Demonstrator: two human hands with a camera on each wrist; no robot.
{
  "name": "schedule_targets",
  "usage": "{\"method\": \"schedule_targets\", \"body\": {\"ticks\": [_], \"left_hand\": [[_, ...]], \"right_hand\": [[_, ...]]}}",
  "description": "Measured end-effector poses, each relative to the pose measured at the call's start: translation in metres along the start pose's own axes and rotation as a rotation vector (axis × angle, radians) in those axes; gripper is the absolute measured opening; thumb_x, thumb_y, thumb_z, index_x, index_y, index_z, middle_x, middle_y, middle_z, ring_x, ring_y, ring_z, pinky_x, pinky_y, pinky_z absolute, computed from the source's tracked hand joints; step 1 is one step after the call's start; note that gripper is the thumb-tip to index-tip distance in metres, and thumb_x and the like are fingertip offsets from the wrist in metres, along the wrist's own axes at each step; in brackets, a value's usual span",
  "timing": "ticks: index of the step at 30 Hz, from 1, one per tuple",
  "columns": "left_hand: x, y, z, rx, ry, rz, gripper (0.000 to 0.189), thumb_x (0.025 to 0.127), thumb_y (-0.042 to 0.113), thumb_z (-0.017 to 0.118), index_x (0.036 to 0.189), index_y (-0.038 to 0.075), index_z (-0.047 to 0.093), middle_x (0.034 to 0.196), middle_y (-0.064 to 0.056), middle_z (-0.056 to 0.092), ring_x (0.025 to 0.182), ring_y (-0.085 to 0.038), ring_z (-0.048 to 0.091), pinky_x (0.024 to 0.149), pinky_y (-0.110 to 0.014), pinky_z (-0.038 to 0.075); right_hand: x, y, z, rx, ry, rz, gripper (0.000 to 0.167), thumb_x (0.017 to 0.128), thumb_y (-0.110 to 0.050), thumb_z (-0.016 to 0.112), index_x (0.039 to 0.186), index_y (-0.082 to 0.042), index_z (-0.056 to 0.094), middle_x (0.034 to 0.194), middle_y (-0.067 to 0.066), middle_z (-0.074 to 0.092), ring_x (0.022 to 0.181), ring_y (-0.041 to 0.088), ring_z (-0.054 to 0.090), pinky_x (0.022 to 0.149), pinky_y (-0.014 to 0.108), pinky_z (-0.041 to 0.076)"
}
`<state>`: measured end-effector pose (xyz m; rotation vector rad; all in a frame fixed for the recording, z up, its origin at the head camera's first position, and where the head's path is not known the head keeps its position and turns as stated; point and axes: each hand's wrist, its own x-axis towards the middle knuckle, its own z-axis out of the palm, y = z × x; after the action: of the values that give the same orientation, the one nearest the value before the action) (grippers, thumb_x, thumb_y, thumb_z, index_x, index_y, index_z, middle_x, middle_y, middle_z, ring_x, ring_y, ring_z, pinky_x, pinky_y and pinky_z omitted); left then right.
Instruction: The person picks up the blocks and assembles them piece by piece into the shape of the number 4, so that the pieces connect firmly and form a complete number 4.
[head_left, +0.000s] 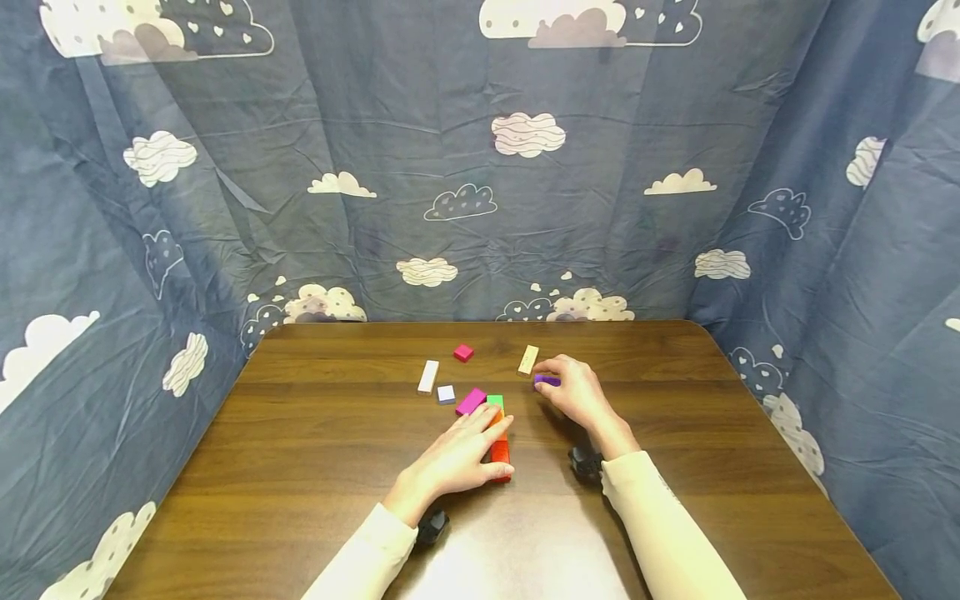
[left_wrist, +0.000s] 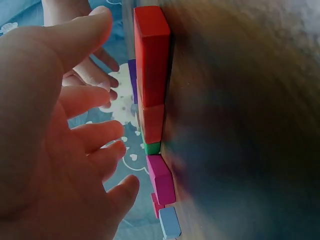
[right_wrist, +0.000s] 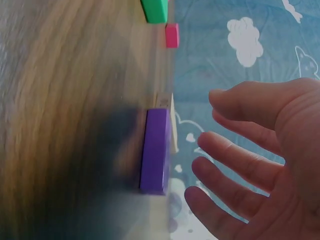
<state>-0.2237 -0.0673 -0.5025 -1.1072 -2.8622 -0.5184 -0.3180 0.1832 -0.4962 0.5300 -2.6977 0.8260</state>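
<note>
Right hand (head_left: 577, 393): fingers apart
Purple block (right_wrist: 155, 151): below right fingers
Left hand (head_left: 457, 454): fingers apart
Red block (left_wrist: 153, 62): below left fingers

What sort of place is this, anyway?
Probably a curtained-off tabletop workspace, though what lies beyond is hidden: cloud-patterned fabric hangs behind and at both sides of a wooden table, where small coloured blocks lie.

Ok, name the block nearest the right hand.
The purple block, just beneath the right hand; even the cream block, next nearest, lies farther back.
</note>
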Motion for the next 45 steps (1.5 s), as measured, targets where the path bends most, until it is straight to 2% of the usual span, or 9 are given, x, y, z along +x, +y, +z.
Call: {"method": "schedule_targets", "body": {"ticks": [8, 19, 28, 45], "left_hand": [[-0.001, -0.003, 0.0, 0.029, -0.025, 0.026, 0.079, 0.093, 0.049, 0.067, 0.153, 0.004, 0.041, 0.159, -0.018, 0.034, 0.148, -0.033, 0.027, 0.118, -0.046, 0.023], [0.001, -0.002, -0.002, 0.137, -0.123, 0.025, 0.078, 0.098, 0.051, 0.059, 0.154, 0.001, 0.038, 0.162, -0.015, 0.029, 0.15, -0.03, 0.024, 0.119, -0.046, 0.021], [0.002, 0.001, -0.002, 0.182, -0.121, 0.017, 0.074, 0.097, 0.051, 0.059, 0.151, 0.003, 0.043, 0.159, -0.012, 0.036, 0.148, -0.027, 0.029, 0.118, -0.047, 0.023], [0.002, -0.001, 0.0, 0.152, -0.13, 0.002, 0.074, 0.098, 0.051, 0.058, 0.152, 0.003, 0.041, 0.161, -0.013, 0.032, 0.149, -0.026, 0.027, 0.118, -0.045, 0.023]], "right_hand": [[-0.002, 0.009, 0.0, -0.029, -0.012, 0.018, 0.027, 0.082, -0.012, 0.077, 0.108, -0.007, 0.077, 0.105, 0.012, 0.071, 0.1, 0.033, 0.067, 0.087, 0.05, 0.05], [-0.004, 0.018, 0.003, -0.059, -0.028, 0.014, 0.031, 0.08, -0.013, 0.079, 0.11, -0.009, 0.077, 0.107, 0.01, 0.071, 0.1, 0.031, 0.068, 0.086, 0.049, 0.051], [-0.004, 0.024, 0.005, -0.085, -0.04, 0.01, 0.032, 0.079, -0.013, 0.082, 0.11, -0.012, 0.077, 0.105, 0.008, 0.071, 0.097, 0.028, 0.067, 0.084, 0.048, 0.051], [-0.004, 0.027, 0.008, -0.092, -0.035, -0.036, 0.03, 0.076, 0.003, 0.078, 0.104, -0.008, 0.078, 0.102, 0.01, 0.072, 0.096, 0.03, 0.068, 0.086, 0.049, 0.052]]}}
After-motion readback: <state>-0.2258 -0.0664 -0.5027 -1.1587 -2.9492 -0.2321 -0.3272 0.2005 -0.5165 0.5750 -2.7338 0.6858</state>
